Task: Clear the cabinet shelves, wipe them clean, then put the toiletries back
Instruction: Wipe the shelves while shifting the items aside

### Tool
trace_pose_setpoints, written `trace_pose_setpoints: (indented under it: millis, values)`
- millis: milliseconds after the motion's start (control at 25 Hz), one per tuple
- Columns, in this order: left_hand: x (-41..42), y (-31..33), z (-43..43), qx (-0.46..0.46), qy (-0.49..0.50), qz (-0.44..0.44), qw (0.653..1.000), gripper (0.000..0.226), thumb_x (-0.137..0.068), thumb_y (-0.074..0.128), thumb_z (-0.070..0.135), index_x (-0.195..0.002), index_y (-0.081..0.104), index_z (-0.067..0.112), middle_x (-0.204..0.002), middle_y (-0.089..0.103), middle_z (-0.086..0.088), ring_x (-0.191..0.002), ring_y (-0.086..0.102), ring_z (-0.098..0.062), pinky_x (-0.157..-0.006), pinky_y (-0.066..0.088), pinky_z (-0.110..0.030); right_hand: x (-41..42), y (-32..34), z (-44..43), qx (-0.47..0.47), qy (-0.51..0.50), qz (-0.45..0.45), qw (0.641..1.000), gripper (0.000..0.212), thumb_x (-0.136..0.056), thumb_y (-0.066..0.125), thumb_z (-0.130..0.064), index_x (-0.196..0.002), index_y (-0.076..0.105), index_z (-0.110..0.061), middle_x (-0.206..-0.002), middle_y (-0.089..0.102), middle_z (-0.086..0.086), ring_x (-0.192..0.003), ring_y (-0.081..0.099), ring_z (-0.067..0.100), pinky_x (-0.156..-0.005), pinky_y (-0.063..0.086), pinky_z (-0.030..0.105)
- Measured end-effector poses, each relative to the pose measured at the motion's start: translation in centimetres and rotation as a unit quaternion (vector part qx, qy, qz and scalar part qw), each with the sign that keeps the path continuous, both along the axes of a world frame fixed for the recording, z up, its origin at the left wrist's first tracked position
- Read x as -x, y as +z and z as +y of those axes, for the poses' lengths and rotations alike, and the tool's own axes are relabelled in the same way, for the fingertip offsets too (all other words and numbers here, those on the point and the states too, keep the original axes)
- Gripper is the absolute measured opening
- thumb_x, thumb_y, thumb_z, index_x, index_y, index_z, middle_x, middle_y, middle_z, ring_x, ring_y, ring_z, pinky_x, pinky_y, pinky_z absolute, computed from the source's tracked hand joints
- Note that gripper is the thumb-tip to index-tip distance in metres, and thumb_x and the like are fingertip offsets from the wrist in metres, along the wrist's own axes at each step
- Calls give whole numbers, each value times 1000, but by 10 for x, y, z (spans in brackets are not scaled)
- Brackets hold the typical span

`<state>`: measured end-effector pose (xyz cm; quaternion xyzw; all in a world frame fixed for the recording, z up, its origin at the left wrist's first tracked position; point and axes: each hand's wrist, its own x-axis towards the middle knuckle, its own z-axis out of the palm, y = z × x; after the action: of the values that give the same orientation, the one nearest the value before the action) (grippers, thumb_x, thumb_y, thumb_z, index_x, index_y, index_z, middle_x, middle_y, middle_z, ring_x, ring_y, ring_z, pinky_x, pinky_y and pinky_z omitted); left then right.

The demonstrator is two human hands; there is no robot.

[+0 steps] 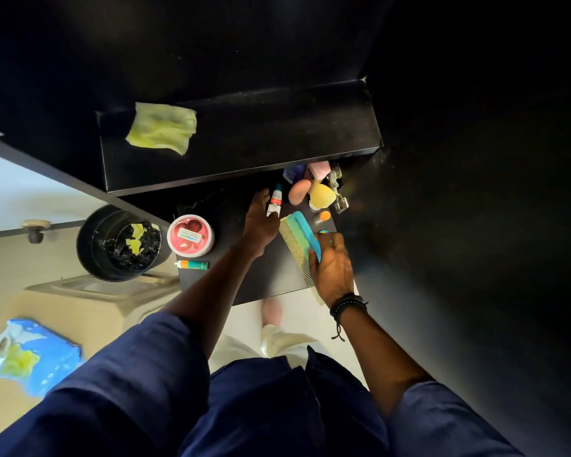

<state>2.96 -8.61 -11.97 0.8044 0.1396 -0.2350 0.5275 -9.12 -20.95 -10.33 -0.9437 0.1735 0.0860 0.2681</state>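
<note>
The right hand (332, 265) is curled over the near ends of two combs on the black lower shelf (274, 275): a teal plastic comb (305, 230) lying on a longer pale yellow-green fine-toothed comb (294, 249). Both long axes run from far left to near right, so the held ends are toward the person and the free ends point at the far clutter. The yellow-green comb overhangs the near shelf edge.

The left hand (259, 222) lies just left of the combs, fingers stretched away from the person. A small white-and-red tube with a teal cap (275, 202) is touching or just beside its fingertips, with its axis near to far. Whether it is pinched I cannot tell. The hands are near each other but apart. By my judgement the right hand takes the combs and the left, being nearer, the tube.

Counted:
- Two combs.
- Two tubes, the second a teal-and-orange tube (192, 264) lying crosswise at near left.
- Two egg-shaped sponges, a pink sponge (299, 191) and a yellow sponge (322, 196).
- One round pink-lidded tub (191, 235).
- One small orange-capped item (323, 216).
- A purple bottle (292, 171) and a pink bottle (320, 168), half hidden under the black upper shelf (261, 136).
- One crumpled yellow cloth (162, 128), on that upper shelf
</note>
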Motion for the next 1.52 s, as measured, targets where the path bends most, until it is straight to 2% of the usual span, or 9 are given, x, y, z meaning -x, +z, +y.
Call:
trace_pose_setpoints:
  millis: [240, 440, 560, 680, 880, 1040, 1200, 1360, 1520]
  values:
    - [29, 2, 29, -1, -51, -25, 998, 59, -90, 48, -3, -145, 34, 12, -148, 39, -6, -138, 37, -18, -109, 29, -24, 2, -4, 27, 4, 31, -8, 999, 40, -94, 51, -24, -130, 50, -7, -130, 49, 19, -107, 56, 35, -90, 54, 42]
    - [59, 19, 60, -40, -91, -65, 993, 58, -91, 46, -4, -145, 33, 13, -150, 37, -4, -140, 33, -17, -109, 28, -25, -1, 0, 57, 6, 57, -8, 998, 40, -96, 48, -29, -133, 48, -14, -130, 53, 11, -111, 55, 28, -91, 47, 34]
    - [75, 30, 85, -46, -72, -108, 990, 54, -88, 47, -6, -140, 41, 10, -145, 45, -8, -135, 41, -22, -110, 37, -36, -6, 2, 79, -8, 82, -14, 997, 41, -93, 53, -30, -132, 49, -17, -127, 55, 8, -110, 55, 26, -90, 45, 32]
    - [87, 45, 109, -90, -23, -163, 982, 51, -80, 51, -10, -129, 52, 6, -129, 57, -12, -119, 53, -28, -98, 48, -38, -13, 4, 104, -73, 105, -2, 992, 46, -91, 57, -22, -135, 46, -16, -134, 50, 10, -120, 52, 27, -100, 44, 35]
    - [88, 49, 150, -194, 88, -171, 962, 43, -80, 52, 5, -123, 47, -2, -119, 50, -21, -113, 42, -33, -95, 35, -36, -31, 14, 139, -176, 131, 69, 973, 67, -89, 60, -15, -147, 26, -17, -150, 34, 10, -136, 38, 29, -110, 38, 42]
    - [78, 43, 165, -139, 88, -38, 986, 59, -93, 54, 17, -143, 28, 1, -146, 36, -19, -135, 33, -30, -111, 28, -39, -48, 26, 161, -286, 102, 129, 944, 68, -93, 52, -5, -150, 16, -17, -150, 35, 11, -138, 35, 26, -103, 34, 26]
    - [70, 44, 163, -46, 87, -32, 995, 46, -85, 50, 32, -127, 49, 15, -126, 57, -11, -116, 54, -24, -100, 46, -48, -55, 27, 162, -338, 90, 124, 928, 57, -94, 51, -7, -146, 31, -21, -141, 48, 8, -130, 46, 23, -95, 41, 24]
    - [77, 44, 143, -41, 56, -31, 997, 36, -90, 53, 11, -126, 52, 13, -120, 60, -7, -109, 55, -15, -87, 46, -25, -47, 20, 142, -293, 43, 96, 950, 53, -92, 55, -12, -141, 39, -23, -137, 53, 6, -126, 50, 24, -101, 44, 32]
    - [84, 40, 110, -6, 0, -44, 999, 37, -90, 54, 5, -126, 54, 11, -119, 62, -7, -109, 56, -15, -83, 43, -20, -35, 17, 110, -225, -4, 42, 974, 42, -89, 60, -16, -131, 50, -18, -128, 60, 6, -117, 56, 22, -89, 39, 19]
